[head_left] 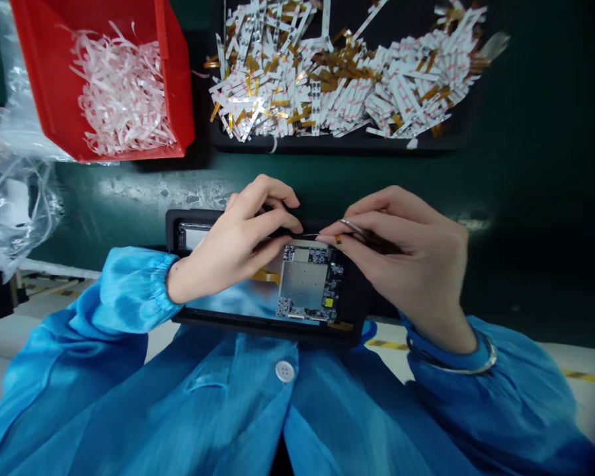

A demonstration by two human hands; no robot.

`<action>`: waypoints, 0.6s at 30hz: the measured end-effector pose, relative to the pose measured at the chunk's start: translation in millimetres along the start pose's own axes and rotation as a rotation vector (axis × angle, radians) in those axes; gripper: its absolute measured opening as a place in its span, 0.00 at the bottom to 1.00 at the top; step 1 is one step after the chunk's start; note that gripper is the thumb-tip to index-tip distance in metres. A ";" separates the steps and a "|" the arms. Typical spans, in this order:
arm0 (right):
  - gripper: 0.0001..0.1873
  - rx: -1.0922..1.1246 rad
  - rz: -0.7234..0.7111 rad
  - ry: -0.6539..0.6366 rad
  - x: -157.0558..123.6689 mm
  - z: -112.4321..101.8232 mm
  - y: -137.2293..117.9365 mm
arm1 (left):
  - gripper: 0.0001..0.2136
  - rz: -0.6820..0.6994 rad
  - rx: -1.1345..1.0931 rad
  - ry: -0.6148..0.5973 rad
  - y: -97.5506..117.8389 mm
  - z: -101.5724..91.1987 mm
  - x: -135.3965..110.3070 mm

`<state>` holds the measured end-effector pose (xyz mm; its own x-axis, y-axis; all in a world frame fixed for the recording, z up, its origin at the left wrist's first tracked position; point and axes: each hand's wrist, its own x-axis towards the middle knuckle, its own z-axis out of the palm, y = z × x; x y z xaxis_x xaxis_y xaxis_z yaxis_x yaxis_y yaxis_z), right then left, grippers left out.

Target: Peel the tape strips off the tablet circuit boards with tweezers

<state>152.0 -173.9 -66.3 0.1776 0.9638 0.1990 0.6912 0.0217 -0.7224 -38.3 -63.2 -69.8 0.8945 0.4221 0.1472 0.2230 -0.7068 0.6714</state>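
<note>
A tablet-like device in a black frame [272, 325] lies in front of me, a circuit board [305, 281] exposed on its right part. My left hand [240, 238] is over the device's top edge, fingers curled and tips close together; what they pinch is hidden. A thin white line runs from these tips to my right hand [411, 254]. Between its thumb and forefinger the right hand pinches a small flex cable [338, 239] with an orange end. Metal tweezers [354, 228] are also held in that hand, partly covered by the fingers.
At the back stands a black tray [297, 147] heaped with white and orange flex strips. A red bin [186, 99] with curled white peelings [126, 96] sits at back left. Clear plastic bags [17, 198] lie at far left on the green table [515, 218].
</note>
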 end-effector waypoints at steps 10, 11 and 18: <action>0.10 0.002 0.032 -0.117 5.2 -0.7 -4.1 | 0.08 0.065 0.100 -0.046 -1.0 -0.4 0.5; 0.10 -0.003 0.011 -0.147 6.8 -3.1 -2.5 | 0.08 0.090 0.155 -0.059 -1.0 0.1 0.5; 0.16 -0.242 -0.206 -0.378 7.4 -28.8 12.7 | 0.08 0.271 0.551 -0.029 7.4 5.3 -1.2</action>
<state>182.2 -174.1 -55.0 -0.2159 0.9758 0.0351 0.8358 0.2033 -0.5099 -35.7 -71.9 -68.9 0.9559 0.1765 0.2349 0.1472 -0.9795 0.1373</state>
